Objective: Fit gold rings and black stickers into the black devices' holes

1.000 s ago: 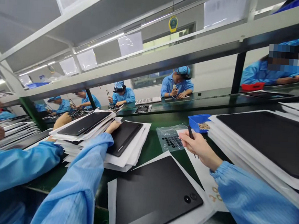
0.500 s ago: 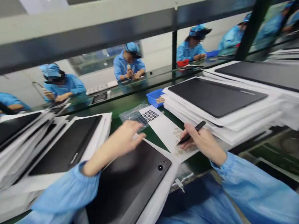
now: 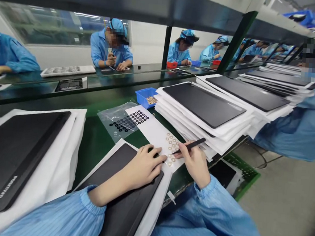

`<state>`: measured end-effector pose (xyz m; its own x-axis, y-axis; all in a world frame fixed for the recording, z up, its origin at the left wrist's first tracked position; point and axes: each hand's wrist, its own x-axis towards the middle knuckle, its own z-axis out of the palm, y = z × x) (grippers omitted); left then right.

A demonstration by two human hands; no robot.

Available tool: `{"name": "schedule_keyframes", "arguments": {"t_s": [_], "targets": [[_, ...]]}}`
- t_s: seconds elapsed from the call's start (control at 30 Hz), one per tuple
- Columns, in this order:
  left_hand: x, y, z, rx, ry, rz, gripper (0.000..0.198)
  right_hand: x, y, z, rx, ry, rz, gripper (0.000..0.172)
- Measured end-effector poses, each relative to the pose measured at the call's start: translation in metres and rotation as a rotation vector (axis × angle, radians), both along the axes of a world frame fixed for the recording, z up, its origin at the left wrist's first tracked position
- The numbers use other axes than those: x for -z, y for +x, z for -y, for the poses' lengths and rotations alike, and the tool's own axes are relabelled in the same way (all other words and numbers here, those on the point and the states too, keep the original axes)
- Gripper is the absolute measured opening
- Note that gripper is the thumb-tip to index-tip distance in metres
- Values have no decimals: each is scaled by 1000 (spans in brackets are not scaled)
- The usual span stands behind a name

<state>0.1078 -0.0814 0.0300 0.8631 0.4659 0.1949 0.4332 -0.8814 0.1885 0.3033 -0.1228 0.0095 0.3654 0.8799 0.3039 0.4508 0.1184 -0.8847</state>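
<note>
Station viewed from just behind the worker; left hand (image 3: pixel 145 164) relaxed, fingers loosely curled and grasping nothing, fingertips resting at the lower edge of a white backing sheet (image 3: pixel 153 130); its wrist lies over a black tablet panel (image 3: pixel 117 169) on white paper; right hand (image 3: pixel 194 164) clenched in a pinch on a slim black tool (image 3: pixel 190 146), probably tweezers, though this view does not settle it; tool tip at the gold rings (image 3: pixel 171 145) set in rows on the near end of the sheet, close to the left fingertips; contact between tip and ring cannot be told; black rings (image 3: pixel 138 117) in rows on the far end of the sheet; a clear plastic bag (image 3: pixel 107 119) of more black rings just beside the sheet; a small blue tray (image 3: pixel 140 95) of gold pieces beyond it, at the foot of a tall stack of black panels (image 3: pixel 202 103) interleaved with white paper; a second stack of black panels (image 3: pixel 14 161) at the left, all on a green bench (image 3: pixel 94 156); co-worker (image 3: pixel 106 50) in blue smock and cap across the bench, hands occupied at that station.
</note>
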Motion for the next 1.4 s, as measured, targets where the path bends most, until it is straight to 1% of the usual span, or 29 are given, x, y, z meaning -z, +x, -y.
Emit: {"name": "schedule_keyframes", "arguments": {"t_s": [0.17, 0.23, 0.3, 0.4, 0.47, 0.53, 0.6, 0.67, 0.73, 0.8, 0.87, 1.0, 1.17, 1.4], "targets": [[2, 0, 1, -3, -12, 8, 33, 0, 1, -3, 4, -35, 33, 34], [3, 1, 1, 4, 0, 11, 32, 0, 2, -3, -10, -44, 13, 35], [3, 3, -1, 2, 12, 16, 31, -3, 1, 0, -51, -53, -97, 36], [4, 0, -5, 17, 0, 38, 30, -10, -8, 7, -131, -34, -331, 37], [4, -9, -6, 32, -38, 102, 30, -14, -19, 14, -180, -23, -434, 36], [5, -24, 0, 11, -73, 199, 29, -14, -31, 20, -209, -42, -480, 35], [5, -42, 12, -27, -80, 254, 29, -11, -41, 24, -208, -86, -481, 36], [4, -55, 27, -31, -62, 224, 30, -6, -47, 26, -188, -124, -461, 36], [1, -61, 39, 11, -36, 152, 30, -2, -50, 27, -168, -146, -434, 36], [-1, -61, 45, 62, -14, 104, 29, -1, -50, 27, -144, -156, -413, 35], [-3, -58, 47, 89, -2, 88, 28, -1, -50, 28, -121, -163, -400, 34], [-2, -54, 44, 84, 1, 65, 31, -1, -48, 29, -97, -155, -383, 30], [-1, -54, 44, 66, -24, 38, 33, 3, -45, 30, -109, -163, -361, 25], [-3, -53, 44, 73, -25, 50, 33, 0, -46, 32, -100, -163, -320, 25]]}}
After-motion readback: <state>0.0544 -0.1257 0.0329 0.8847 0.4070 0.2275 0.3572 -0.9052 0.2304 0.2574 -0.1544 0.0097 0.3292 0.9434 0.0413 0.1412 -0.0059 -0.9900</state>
